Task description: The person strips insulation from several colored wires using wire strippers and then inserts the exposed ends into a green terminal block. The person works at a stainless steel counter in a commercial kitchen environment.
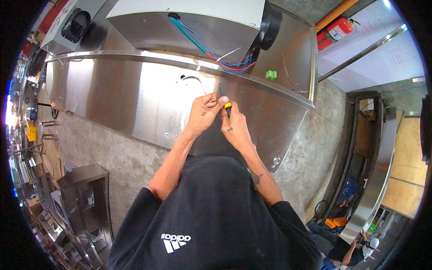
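Note:
My right hand (pixel 235 128) is closed around a screwdriver (pixel 228 106) with a yellow-and-black handle. My left hand (pixel 203 112) is pinched shut right beside it, and the fingertips of both hands meet. Whatever small thing the left fingers hold is too small to make out. Both hands are in front of the upright face of a stainless steel panel (pixel 108 87). Just above them a bundle of green, blue and red wires (pixel 193 41) comes out of a hole in a metal housing (pixel 198 20), with a white cable tie round it. A green terminal block (pixel 271 74) lies on the steel top to the right.
A black round collar (pixel 271 28) sticks out of the housing's right end. A loose reddish wire (pixel 286 68) lies near the right rim. Another grey box (pixel 72 27) stands at far left. A fire extinguisher (pixel 335 32) is at upper right; a person (pixel 355 252) works at lower right.

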Tool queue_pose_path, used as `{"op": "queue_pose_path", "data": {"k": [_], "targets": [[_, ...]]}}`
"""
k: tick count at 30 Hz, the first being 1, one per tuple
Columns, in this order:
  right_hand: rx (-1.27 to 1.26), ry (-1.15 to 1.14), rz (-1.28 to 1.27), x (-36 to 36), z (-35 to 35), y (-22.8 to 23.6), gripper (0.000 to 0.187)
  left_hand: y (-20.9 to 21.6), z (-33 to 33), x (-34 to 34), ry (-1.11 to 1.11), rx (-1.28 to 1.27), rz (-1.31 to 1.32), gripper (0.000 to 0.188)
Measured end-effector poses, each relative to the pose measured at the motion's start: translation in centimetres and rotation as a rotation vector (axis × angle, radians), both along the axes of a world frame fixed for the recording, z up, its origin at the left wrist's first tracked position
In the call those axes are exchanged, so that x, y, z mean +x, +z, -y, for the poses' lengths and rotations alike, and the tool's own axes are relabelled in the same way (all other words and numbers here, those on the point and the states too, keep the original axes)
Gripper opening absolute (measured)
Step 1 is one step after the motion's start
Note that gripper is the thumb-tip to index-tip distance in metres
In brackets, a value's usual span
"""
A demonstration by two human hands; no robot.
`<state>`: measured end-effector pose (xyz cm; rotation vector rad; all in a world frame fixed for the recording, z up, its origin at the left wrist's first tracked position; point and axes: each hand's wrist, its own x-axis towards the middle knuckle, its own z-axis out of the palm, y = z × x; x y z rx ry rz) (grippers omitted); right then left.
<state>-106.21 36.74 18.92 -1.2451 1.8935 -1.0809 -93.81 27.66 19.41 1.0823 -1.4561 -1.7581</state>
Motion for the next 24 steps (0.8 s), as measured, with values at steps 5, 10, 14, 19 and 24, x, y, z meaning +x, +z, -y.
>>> {"op": "queue_pose_path", "data": {"k": [5,10,14,19,24], "targets": [[-0.046,-0.117,-0.072,-0.5,-0.4,0.3,0.025,0.6,-0.3,-0.6,0.035,-0.053,-0.039,0.054],[-0.097,-0.209,-0.168,-7.3,0.1,2.9,0.031,0.0,0.8,-0.2,0.042,-0.033,-0.036,0.035],[-0.205,-0.233,0.657,-13.8,2.1,5.0,0.039,-1.2,0.8,-0.5,-0.055,0.09,-0.256,0.028],[-0.232,-0.175,1.294,-17.8,1.5,2.3,0.045,-2.2,0.7,-1.0,-0.126,0.141,-0.304,0.042],[-0.261,-0.26,1.177,-16.2,0.2,2.0,0.044,-2.1,0.4,-1.4,-0.111,0.164,-0.544,0.039]]}}
